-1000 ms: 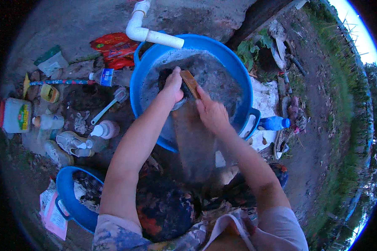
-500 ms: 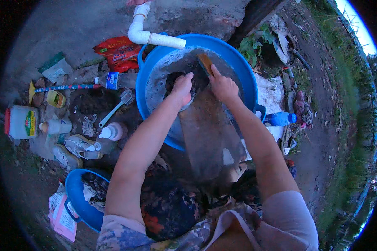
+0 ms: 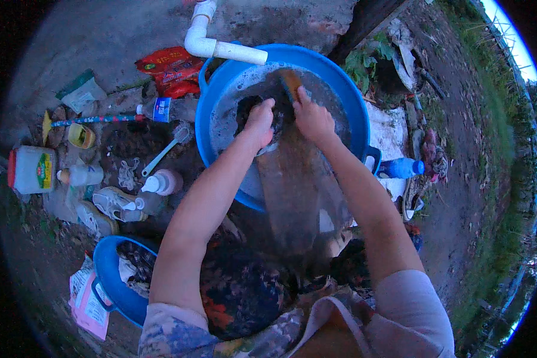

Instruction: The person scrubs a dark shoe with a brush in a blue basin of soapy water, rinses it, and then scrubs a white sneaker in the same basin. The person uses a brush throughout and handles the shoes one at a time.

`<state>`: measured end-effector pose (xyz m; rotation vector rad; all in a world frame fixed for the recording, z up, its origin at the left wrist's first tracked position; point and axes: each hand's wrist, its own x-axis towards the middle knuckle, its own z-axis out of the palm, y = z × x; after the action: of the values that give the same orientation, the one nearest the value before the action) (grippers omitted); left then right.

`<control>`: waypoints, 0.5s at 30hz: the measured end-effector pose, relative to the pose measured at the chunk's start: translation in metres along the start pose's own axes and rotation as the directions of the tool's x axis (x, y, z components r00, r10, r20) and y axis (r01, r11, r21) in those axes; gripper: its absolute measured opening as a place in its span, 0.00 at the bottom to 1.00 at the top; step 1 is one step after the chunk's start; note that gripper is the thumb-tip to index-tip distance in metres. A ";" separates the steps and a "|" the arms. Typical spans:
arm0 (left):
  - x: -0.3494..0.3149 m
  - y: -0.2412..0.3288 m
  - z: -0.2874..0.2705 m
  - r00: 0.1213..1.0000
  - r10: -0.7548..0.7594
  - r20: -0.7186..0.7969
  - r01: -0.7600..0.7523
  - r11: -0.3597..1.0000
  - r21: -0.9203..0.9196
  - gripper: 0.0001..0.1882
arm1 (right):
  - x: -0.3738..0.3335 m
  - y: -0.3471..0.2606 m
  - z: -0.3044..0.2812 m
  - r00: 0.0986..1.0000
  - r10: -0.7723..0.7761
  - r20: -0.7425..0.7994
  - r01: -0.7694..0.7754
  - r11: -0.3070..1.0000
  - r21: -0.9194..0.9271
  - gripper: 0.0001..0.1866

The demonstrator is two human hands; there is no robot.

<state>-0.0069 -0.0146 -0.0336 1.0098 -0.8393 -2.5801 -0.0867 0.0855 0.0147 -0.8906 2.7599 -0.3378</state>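
Observation:
A large blue basin holds cloudy, sudsy water. Over its middle, my left hand is closed on a dark wet item, too dim to tell its kind, and presses it by the upper end of a flat board. That board slopes from the basin toward my lap. My right hand grips a wooden brush, its light brown back tilted upward beside the dark item. The brush's bristles are hidden, and its outline is a little smeared by motion.
A white pipe juts over the basin's far rim. To the left lie a long-handled brush, pale sneakers and several bottles. A smaller blue tub with dark clothes stands near left; a blue bottle lies right.
The brush in my right hand has shifted slightly and tilted differently, with my right hand a bit lower and to the left. My left hand has stayed nearly in place on the dark item.

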 end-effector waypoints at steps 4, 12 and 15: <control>-0.010 0.018 -0.003 0.983 -0.077 -0.166 0.074 0.997 -0.022 0.26 | -0.076 -0.013 -0.013 0.969 -0.170 0.179 0.174 0.985 -0.005 0.25; 0.008 -0.007 -0.005 0.998 -0.051 -0.032 0.050 0.998 -0.021 0.25 | 0.004 -0.011 -0.003 0.997 -0.035 0.062 0.039 0.997 -0.071 0.25; -0.018 0.022 0.001 0.977 -0.123 -0.173 0.118 0.992 -0.040 0.31 | -0.060 -0.018 -0.001 0.971 -0.219 0.096 0.216 0.975 0.043 0.25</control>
<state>0.0055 -0.0247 -0.0101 1.2949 -0.7133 -2.5452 -0.0292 0.1071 0.0293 -1.1725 2.5628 -0.3627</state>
